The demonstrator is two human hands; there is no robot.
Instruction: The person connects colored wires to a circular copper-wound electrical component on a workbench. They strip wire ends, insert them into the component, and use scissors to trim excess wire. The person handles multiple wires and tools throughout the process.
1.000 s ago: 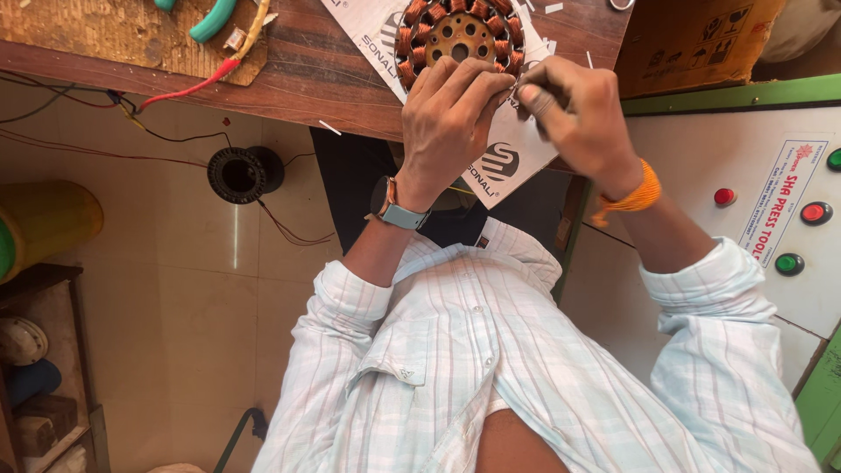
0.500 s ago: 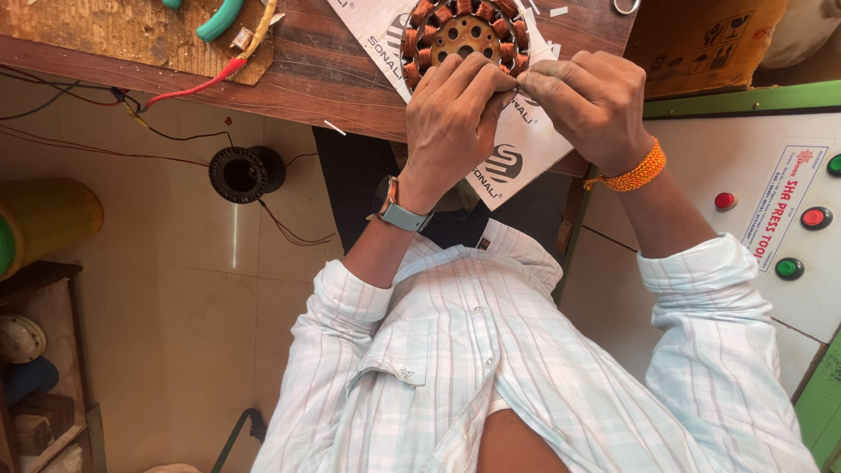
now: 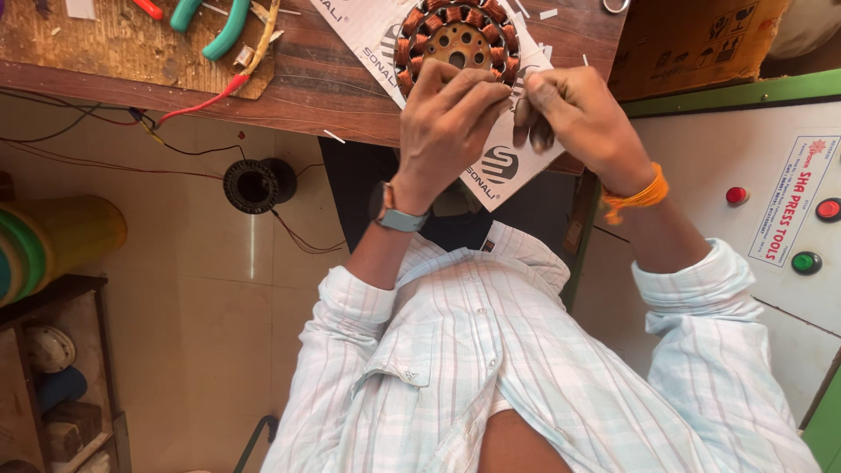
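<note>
The stator [image 3: 455, 39] is cut off by the top edge of the view, and the left hand [image 3: 447, 131] covers its near rim, so only part of the ring of copper coils shows. What the right hand [image 3: 574, 118] pinches is too small to make out; its fingers [image 3: 530, 109] are bunched tightly together at the tips, just beside the stator's near right edge. The left hand's fingers are curled and lie against the stator's near rim, touching the coils; whether they grip anything cannot be told. The two hands' fingertips nearly meet in front of the stator.

The stator lies on a white printed sheet [image 3: 504, 162] on the wooden tabletop [image 3: 307, 88], close to the near edge. The sheet's lower corner hangs over that edge, and part of it is hidden behind the hands.

A watch [image 3: 394, 215] sits on the left wrist and an orange thread band [image 3: 635, 194] on the right. At the tabletop's far left lie green-handled pliers [image 3: 215, 26], cut off at the top, and a red wire [image 3: 197, 105]. A black coil ring [image 3: 254, 186] lies on the floor below. A panel with red and green buttons [image 3: 806, 261] stands at the right.
</note>
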